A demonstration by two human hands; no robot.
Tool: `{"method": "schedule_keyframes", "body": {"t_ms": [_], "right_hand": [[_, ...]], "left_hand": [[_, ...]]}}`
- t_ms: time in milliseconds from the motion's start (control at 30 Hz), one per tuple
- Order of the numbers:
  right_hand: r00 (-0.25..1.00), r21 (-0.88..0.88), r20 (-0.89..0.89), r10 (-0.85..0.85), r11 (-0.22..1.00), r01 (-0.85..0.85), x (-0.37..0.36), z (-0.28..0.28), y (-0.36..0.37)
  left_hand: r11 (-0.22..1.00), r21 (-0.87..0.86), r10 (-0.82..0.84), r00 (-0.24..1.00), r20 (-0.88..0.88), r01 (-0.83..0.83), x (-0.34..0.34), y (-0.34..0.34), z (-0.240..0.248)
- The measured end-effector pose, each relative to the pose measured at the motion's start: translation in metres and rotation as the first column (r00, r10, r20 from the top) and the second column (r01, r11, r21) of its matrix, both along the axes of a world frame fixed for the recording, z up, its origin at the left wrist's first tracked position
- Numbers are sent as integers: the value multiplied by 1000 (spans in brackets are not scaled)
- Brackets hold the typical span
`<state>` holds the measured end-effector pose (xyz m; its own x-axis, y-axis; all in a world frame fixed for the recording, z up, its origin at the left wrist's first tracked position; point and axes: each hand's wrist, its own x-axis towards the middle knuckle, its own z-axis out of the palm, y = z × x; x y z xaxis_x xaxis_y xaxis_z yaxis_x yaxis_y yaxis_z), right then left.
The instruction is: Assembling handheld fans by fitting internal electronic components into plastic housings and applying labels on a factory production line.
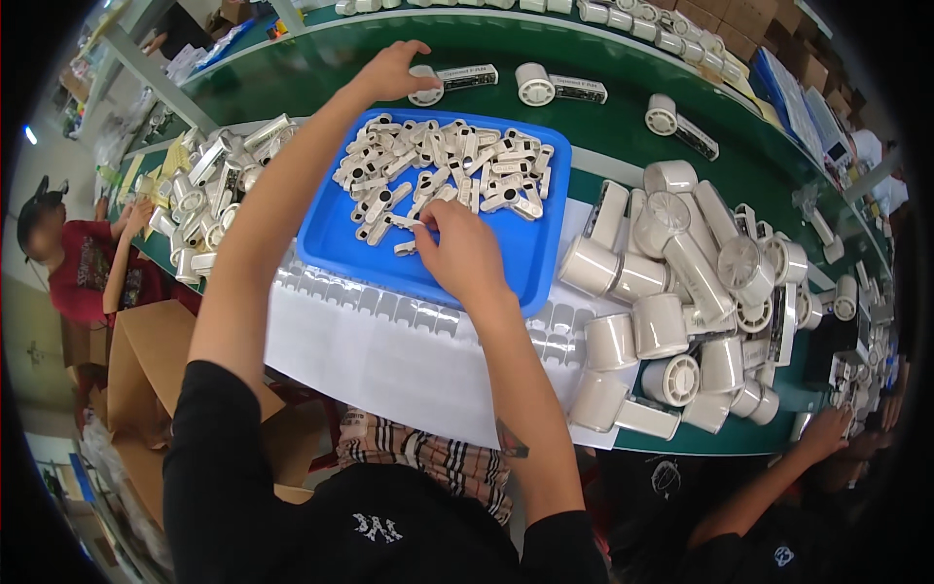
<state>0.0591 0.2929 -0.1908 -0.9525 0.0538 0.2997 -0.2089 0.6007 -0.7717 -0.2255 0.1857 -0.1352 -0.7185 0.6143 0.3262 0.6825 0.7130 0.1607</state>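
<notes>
My left hand (pixel 392 72) is stretched to the far side, its fingers apart. Its thumb is at the round head of a white handheld fan (pixel 465 77) lying on the green surface; whether they touch is hard to see. My right hand (pixel 462 251) is in the blue tray (pixel 516 268), fingertips pinched on a small white plastic part (pixel 405 223). Around it lies a heap of similar small white parts (pixel 428 146), many with a black round spot. The fingers partly cover the pinched part.
More fans (pixel 535 85) lie in a row on the green belt (pixel 623 127). A pile of fans (pixel 671 292) stands right of the tray, another pile (pixel 209 185) to the left. Under the tray is a white sheet with silver stickers (pixel 389 310). Co-workers sit on both sides; a cardboard box (pixel 151 380) is lower left.
</notes>
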Motion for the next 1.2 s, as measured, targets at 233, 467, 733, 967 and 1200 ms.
{"method": "schedule_keyframes", "body": {"t_ms": [233,467,733,967,1200], "right_hand": [[999,-202,37,26,979,-18,2,9,4],[1000,-216,-8,7,976,-9,0,7,3],[990,-307,-128,-63,952,21,-5,17,-2],[991,-242,-90,-95,968,71,-10,8,-3],[987,-222,-144,-77,974,43,-10,8,-4]], "left_hand": [[989,-89,126,984,127,-115,-20,12,-30],[996,-75,-51,992,-117,43,13,-6,30],[993,-70,-71,953,295,96,197,-88,156],[999,2,41,928,370,-45,274,-171,122],[994,84,-106,804,585,70,315,-175,66]]}}
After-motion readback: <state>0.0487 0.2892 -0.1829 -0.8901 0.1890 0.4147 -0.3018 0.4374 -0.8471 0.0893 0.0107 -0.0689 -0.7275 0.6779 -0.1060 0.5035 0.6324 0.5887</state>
